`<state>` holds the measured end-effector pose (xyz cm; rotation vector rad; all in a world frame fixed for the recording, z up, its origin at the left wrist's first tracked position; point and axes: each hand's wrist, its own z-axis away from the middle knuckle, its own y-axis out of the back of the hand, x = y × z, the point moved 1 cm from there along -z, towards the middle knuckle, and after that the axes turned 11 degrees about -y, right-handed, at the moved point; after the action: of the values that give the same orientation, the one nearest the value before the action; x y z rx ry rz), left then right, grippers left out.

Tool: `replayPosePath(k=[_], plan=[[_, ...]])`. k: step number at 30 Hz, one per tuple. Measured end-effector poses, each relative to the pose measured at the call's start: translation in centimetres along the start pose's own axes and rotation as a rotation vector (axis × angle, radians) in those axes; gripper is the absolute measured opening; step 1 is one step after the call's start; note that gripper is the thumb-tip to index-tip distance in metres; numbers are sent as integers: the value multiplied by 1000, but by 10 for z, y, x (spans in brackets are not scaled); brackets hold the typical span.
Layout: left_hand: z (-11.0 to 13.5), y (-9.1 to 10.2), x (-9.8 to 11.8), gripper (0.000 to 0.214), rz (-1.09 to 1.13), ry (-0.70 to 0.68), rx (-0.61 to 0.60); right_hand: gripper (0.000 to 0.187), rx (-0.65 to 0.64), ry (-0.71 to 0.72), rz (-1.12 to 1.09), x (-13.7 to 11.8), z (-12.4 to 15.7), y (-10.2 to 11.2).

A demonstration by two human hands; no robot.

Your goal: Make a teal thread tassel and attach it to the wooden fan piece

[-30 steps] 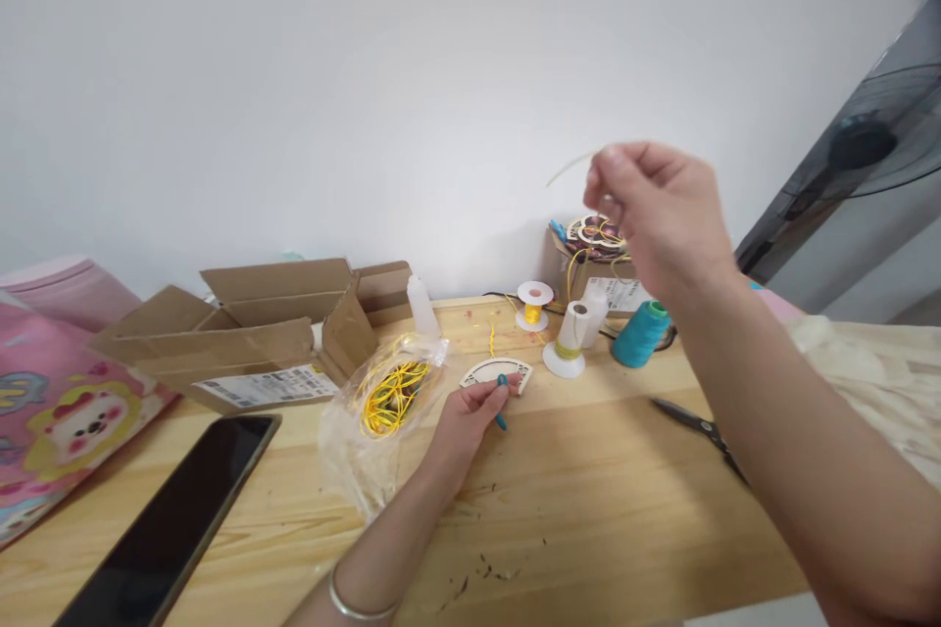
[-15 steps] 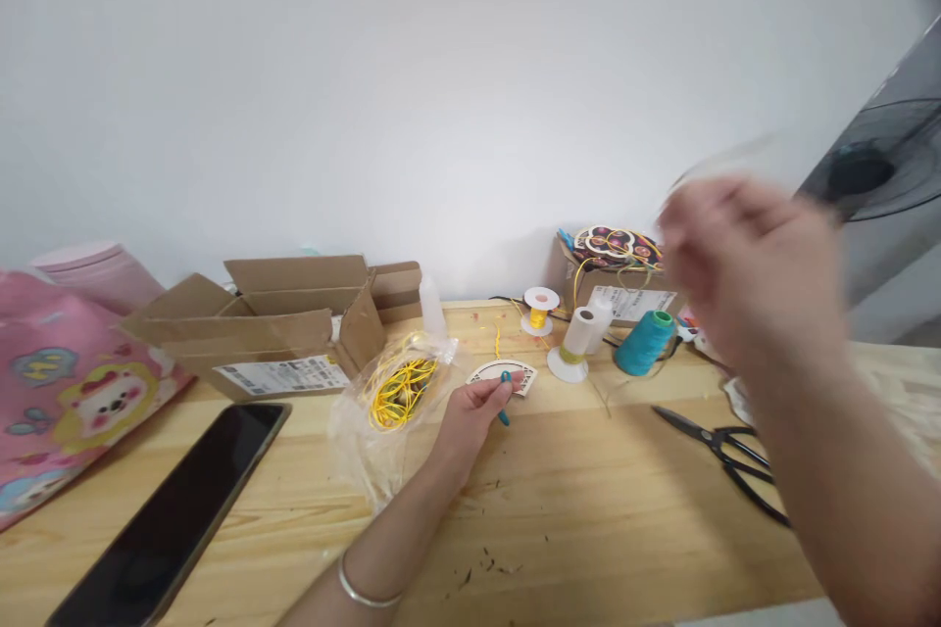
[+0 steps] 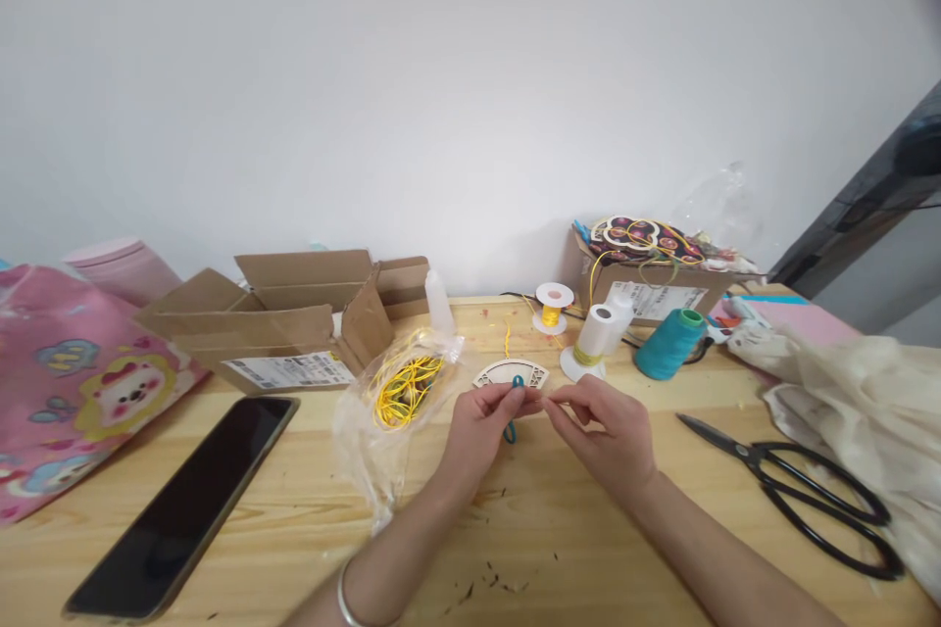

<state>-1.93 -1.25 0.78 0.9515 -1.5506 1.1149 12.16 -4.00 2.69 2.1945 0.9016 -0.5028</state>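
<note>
My left hand (image 3: 481,426) rests on the wooden table (image 3: 588,539) with its fingers pinched on a small teal cord loop (image 3: 513,421), just in front of a pale fan-shaped wooden piece (image 3: 511,373). My right hand (image 3: 607,431) meets it from the right, thumb and forefinger pinched at the same spot; what they grip is too thin to make out. A clear bag of yellow cord (image 3: 397,392) lies left of my left hand.
Black scissors (image 3: 801,495) lie at the right beside pale cloth (image 3: 845,392). Behind the hands stand a teal thread cone (image 3: 668,345), a white spool (image 3: 595,338) and a yellow-wound reel (image 3: 551,306). An open cardboard box (image 3: 279,323), a dark phone (image 3: 183,505) and a pink bag (image 3: 74,392) sit at the left.
My right hand has come down from high in the air at the right to the table and now pinches beside my left hand. The view has shifted a little rightward.
</note>
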Motion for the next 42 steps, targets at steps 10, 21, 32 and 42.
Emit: replayPosePath(k=[10,21,32,42], plan=[[2,-3,-3,23,292,62,-106,14,-197,-91,9,12,3,-7],[0,3,-8,17,520,172,3,18,-344,-266,-95,14,6,-16],[1,3,-8,13,647,179,-25,17,-440,-404,-216,9,11,-25],[-9,16,-7,10,694,67,200,28,-613,-730,-509,13,-8,-2]])
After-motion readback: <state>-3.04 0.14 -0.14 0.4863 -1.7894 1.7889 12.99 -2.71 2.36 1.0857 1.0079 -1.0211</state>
